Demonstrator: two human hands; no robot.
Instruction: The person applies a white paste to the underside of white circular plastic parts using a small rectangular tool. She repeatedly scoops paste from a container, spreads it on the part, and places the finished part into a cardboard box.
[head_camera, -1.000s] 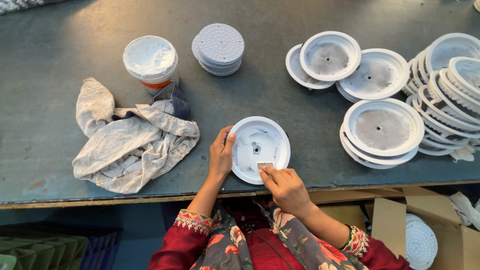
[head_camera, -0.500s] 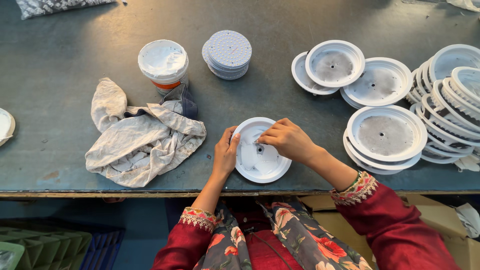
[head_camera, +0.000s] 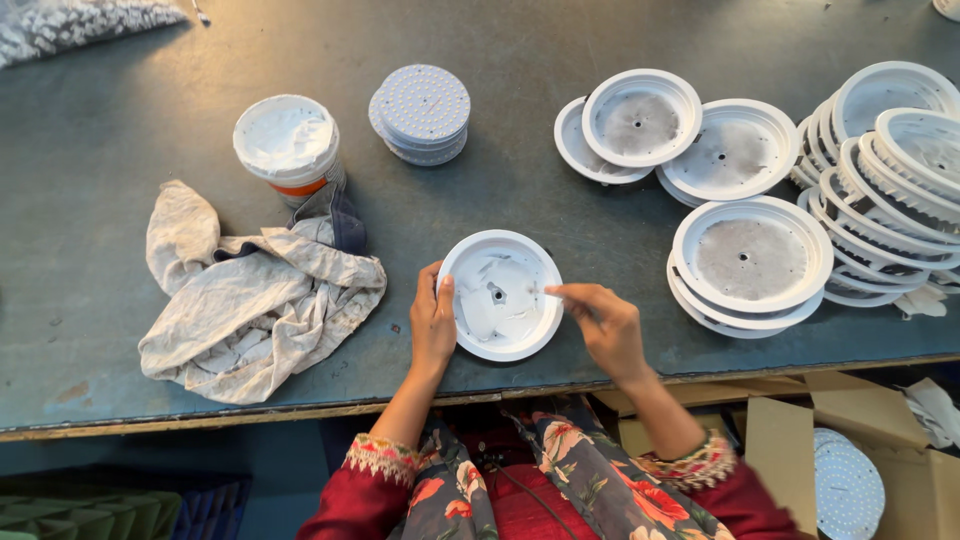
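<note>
- The white round housing (head_camera: 500, 295) lies flat on the dark worktop (head_camera: 120, 150), close to its near edge, smeared inside with white paste.
- The left hand (head_camera: 432, 322) rests on the housing's left rim, its grip loosely spread, thumb on the rim.
- The right hand (head_camera: 605, 325) sits at the housing's right rim, fingertips pressed together over the edge; whether they pinch anything cannot be told.
- Left of the housing lies a crumpled rag (head_camera: 250, 300); beyond the rag stands a paste tub (head_camera: 288, 142).
- Right of the housing are stacked housings (head_camera: 750, 255).

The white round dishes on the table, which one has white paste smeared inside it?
The dish between the left hand and right hand, near the table's front edge. The other dishes show bare grey centres.
</note>
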